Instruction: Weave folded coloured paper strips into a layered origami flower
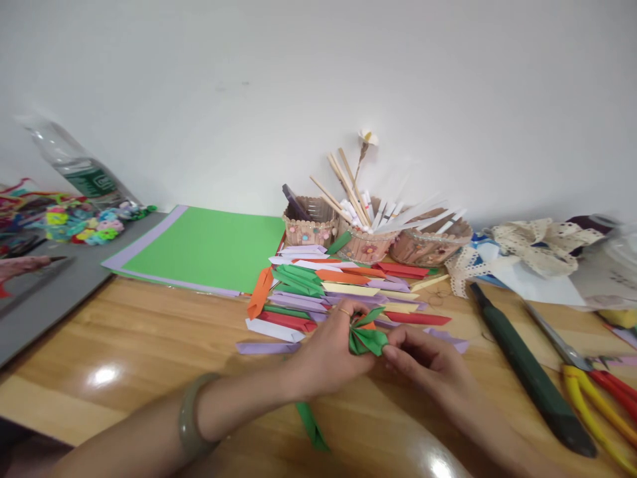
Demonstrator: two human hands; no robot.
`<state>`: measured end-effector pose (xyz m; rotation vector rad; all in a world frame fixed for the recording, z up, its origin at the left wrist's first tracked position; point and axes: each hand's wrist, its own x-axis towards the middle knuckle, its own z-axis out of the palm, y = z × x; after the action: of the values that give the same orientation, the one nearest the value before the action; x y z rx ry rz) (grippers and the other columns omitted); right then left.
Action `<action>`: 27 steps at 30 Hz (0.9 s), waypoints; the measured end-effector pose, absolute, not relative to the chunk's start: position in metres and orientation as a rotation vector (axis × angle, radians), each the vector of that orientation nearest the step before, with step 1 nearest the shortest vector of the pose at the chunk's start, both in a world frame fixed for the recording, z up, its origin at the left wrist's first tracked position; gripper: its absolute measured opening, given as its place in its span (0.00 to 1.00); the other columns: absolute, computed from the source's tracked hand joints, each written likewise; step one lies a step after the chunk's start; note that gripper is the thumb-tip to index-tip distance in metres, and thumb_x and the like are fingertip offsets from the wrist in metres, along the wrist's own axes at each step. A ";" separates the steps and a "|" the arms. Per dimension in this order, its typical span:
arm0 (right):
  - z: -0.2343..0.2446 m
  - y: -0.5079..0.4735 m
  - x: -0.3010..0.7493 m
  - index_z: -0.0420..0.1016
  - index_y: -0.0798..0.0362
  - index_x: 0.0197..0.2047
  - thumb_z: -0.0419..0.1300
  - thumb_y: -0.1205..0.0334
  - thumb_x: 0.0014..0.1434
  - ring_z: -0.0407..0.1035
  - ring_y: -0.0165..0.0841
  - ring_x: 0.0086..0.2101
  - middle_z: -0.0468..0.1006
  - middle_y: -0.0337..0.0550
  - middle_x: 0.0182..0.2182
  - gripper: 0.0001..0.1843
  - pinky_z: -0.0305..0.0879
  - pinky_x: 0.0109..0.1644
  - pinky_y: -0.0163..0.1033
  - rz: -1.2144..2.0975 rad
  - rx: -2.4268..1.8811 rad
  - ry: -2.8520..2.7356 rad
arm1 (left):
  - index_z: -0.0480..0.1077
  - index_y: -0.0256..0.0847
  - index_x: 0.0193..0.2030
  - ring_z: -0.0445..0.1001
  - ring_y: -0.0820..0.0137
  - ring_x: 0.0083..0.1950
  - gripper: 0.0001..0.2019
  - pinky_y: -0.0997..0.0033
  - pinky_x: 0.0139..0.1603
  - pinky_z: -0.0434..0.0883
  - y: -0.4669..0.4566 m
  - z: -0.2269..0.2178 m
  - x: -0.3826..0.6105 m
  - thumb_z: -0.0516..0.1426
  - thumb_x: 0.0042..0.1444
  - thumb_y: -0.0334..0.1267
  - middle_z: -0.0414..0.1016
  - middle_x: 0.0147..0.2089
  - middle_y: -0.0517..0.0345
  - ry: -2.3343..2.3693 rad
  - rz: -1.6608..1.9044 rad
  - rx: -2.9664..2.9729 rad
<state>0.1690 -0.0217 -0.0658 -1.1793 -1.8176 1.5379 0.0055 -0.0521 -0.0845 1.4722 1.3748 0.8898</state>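
- Head view: a green fan [367,341] of folded paper, held between the two hands above the bench [164,362].
- Handling (judged): very light, with little weight for the fingers to bear; pleats fairly springy along the creases, soft across the flat faces.
- Weak points (judged): thin edges and tips may crush or tear under a hard pinch; the dry paper should grip well and slip little.
- Hold (judged): best taken at the gathered base, where the layers stack and stiffen; outer flaps call for a light touch only.
- Left hand [318,348]: fingers curled around the base, grasping it.
- Right hand [430,362]: thumb and forefinger closed on the fan's right tip.
- Appearance: plain green, creases radiating outward from the left fingers; one narrow flap slants up and right, a broader pleated one spreads below.
- Orange paper [367,322]: visible between these flaps; whether joined to the fan, one cannot tell.
- Surroundings: folded strips [417,318] lie beyond the fingers; a loose green strip [312,426] lies nearer the wearer, below the left fingers.
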 end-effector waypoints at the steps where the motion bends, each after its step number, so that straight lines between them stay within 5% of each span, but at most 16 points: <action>1: -0.067 -0.021 0.169 0.65 0.54 0.23 0.58 0.47 0.52 0.57 0.28 0.24 0.63 0.36 0.20 0.18 0.52 0.26 0.33 1.552 -1.168 -1.812 | 0.58 0.43 0.48 0.66 0.64 0.45 0.23 0.65 0.43 0.64 -0.052 -0.085 0.006 0.60 0.45 0.41 0.67 0.45 0.54 1.374 0.893 1.437; 27: -0.062 -0.020 0.166 0.63 0.54 0.22 0.59 0.43 0.48 0.52 0.26 0.21 0.61 0.35 0.19 0.22 0.46 0.24 0.32 1.839 -1.142 -1.712 | 0.57 0.44 0.45 0.62 0.76 0.28 0.24 0.76 0.31 0.60 -0.056 -0.083 0.006 0.63 0.41 0.37 0.65 0.29 0.66 1.173 0.961 1.129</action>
<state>0.1658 -0.0199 -0.0624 -1.1420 -1.7121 1.8393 0.0058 -0.0556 -0.0834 1.1294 1.1726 0.9608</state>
